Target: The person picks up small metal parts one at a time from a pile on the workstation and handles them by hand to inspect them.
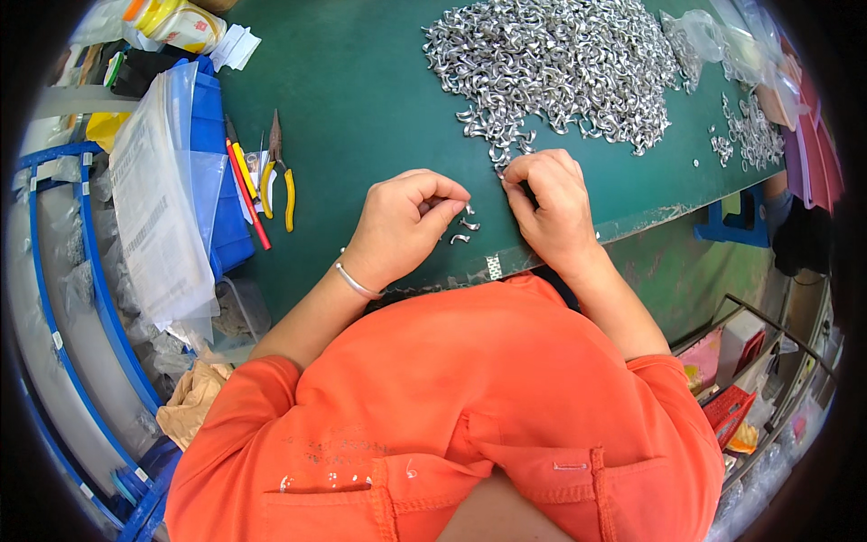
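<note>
A large heap of small curved silver metal pieces [560, 68] lies on the green tabletop [352, 72], with a narrow trail of them running toward me. At the near end of that trail my right hand [553, 203] is closed, thumb and forefinger pinched at a small metal piece [501, 173]. My left hand [397, 226] is pinched too, its fingertips at another small curved metal piece [470, 210]. Just below those fingertips lie loose metal pieces [460, 239], near the table's front edge. The palms of both hands are hidden.
Yellow-handled pliers [278, 172] and a red pen [248, 194] lie left, beside a blue bin [209, 117] with plastic-covered papers [158, 199]. A second, smaller group of metal pieces [754, 135] is at the right. Blue-edged racks [81, 271] stand left; a metal shelf [750, 361] stands right.
</note>
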{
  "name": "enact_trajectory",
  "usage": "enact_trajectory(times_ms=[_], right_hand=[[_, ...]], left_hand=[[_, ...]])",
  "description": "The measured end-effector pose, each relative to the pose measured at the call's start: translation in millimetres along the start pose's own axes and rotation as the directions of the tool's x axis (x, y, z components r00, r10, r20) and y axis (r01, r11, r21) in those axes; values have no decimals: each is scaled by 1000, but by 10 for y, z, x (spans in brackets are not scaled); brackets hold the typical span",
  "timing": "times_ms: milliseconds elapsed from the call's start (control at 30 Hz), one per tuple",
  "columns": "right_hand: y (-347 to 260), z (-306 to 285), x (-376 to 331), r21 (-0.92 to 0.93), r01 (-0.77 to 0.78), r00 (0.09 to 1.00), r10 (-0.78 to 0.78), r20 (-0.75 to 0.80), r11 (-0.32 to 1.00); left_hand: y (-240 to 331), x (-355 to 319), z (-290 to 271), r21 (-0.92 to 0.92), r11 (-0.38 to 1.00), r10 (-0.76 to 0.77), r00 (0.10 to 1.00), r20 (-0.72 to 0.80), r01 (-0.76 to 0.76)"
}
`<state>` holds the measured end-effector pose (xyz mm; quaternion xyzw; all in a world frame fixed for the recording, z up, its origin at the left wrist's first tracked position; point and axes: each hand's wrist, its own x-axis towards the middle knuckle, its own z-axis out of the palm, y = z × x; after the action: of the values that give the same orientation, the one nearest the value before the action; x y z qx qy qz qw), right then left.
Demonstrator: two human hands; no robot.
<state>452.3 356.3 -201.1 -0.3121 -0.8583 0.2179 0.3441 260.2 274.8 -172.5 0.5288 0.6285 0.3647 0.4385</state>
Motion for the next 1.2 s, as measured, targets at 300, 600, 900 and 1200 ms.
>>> enact_trajectory(times_ms=[300,600,900,1200], right_hand=[[-197,-43,-60,587,-219,966,258,19,780],[-241,-58,-130,832,-244,953,281,111,498],[-274,-27,-146,856,-274,924,366,108,439],[-253,-34,-155,916,-305,887,429,173,261]], left_hand=[[71,39,30,-168,986,-2,1000,25,6],[134,91,58,-645,734,-145,976,160,214],[137,45,97,-601,792,-86,994,68,109],[91,35,122,-500,861,114,993,24,-87]])
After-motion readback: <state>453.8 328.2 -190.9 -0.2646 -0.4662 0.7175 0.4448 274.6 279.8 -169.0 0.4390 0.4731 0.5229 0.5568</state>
